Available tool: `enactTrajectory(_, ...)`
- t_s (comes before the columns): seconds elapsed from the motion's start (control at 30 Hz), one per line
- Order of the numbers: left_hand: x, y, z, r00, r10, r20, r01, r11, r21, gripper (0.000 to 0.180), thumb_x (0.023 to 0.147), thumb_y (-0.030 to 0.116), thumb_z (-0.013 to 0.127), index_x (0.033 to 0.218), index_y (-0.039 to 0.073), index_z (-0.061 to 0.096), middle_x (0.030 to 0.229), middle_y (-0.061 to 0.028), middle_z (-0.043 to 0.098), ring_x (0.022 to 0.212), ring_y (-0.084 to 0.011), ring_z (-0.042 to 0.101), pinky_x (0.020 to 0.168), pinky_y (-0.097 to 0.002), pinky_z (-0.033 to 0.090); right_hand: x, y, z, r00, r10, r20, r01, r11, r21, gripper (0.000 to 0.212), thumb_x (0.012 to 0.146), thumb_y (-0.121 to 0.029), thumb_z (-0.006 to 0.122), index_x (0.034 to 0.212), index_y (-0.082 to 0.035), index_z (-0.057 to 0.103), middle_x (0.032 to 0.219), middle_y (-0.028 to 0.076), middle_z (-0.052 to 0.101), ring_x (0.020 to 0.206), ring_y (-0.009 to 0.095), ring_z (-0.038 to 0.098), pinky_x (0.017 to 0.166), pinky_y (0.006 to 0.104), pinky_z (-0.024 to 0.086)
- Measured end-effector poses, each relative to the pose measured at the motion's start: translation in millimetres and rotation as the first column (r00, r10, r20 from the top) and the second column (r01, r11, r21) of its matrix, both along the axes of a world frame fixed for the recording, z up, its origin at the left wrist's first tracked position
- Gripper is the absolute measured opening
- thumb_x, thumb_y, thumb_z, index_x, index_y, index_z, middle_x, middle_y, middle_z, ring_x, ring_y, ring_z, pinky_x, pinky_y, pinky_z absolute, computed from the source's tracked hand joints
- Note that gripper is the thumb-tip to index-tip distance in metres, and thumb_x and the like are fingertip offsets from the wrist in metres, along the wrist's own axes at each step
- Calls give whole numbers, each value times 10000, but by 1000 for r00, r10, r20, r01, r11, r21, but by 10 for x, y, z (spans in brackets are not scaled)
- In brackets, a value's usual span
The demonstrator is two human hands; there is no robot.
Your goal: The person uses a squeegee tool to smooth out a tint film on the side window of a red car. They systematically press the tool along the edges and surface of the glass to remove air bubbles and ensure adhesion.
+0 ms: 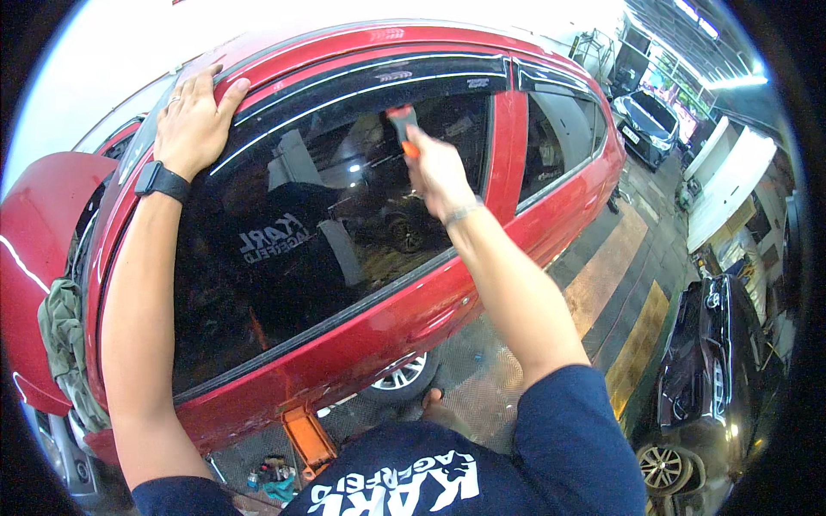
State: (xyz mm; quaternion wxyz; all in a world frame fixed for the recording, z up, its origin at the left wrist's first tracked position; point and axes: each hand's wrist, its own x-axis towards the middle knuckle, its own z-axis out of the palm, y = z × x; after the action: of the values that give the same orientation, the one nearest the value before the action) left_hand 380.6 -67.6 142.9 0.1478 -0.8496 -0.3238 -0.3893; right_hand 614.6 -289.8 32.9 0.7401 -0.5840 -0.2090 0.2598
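A red car (413, 314) stands side-on before me, its dark front door window (335, 232) reflecting the surroundings. My left hand (194, 120) lies with stretched fingers on the red frame at the window's upper front corner; a dark watch is on that wrist. My right hand (440, 172) is closed round the handle of a small grey and orange scraper-like tool (401, 122). The red tip of this tool is by the lower edge of the black window visor (361, 90), against the upper part of the glass. Its exact working end is too blurred to make out.
A greenish cloth (62, 331) hangs at the car's front left. Below the door are a wheel (400, 378), an orange floor jack (308, 437) and small items. A dark car door (710, 353) and another wheel (664, 469) stand at right; a dark car (645, 125) is farther back.
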Motion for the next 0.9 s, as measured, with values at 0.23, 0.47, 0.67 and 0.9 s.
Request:
enactTrajectory(0.23, 42, 59, 20, 1000, -4, -3, 4, 999, 41, 647, 1008, 584, 429, 1408, 82, 514, 1405, -185, 565, 1323, -360, 509, 1111, -463, 377, 225, -228, 56, 997, -76, -2, 76, 997, -19, 341, 983, -380, 618, 732, -160, 549, 537, -76, 385, 400, 72, 307, 406, 270, 202)
enactTrajectory(0.47, 1, 31, -3, 1000, -8, -14, 9, 999, 45, 631, 1013, 556, 444, 1392, 58, 529, 1379, -189, 581, 1316, -354, 514, 1103, -448, 382, 410, -276, -72, 998, -29, -58, 27, 999, -28, 336, 957, -406, 629, 751, -144, 587, 565, -49, 439, 401, 87, 316, 392, 285, 199)
enactTrajectory(0.67, 73, 18, 25, 1000, -16, 1, 15, 999, 48, 625, 1018, 550, 440, 1399, 62, 522, 1382, -202, 572, 1320, -364, 507, 1115, -449, 369, 509, -641, -325, 985, -147, -94, 136, 984, -116, 328, 961, -373, 635, 728, -150, 577, 529, -47, 423, 388, 94, 355, 378, 288, 235)
enactTrajectory(0.9, 46, 68, 7, 997, -80, -19, 80, 997, 17, 645, 1009, 586, 422, 1415, 95, 524, 1388, -185, 573, 1328, -350, 504, 1101, -472, 376, 966, -437, 10, 987, -118, -113, 118, 993, -2, 318, 964, -400, 630, 725, -202, 560, 525, -78, 367, 386, 85, 315, 386, 282, 202)
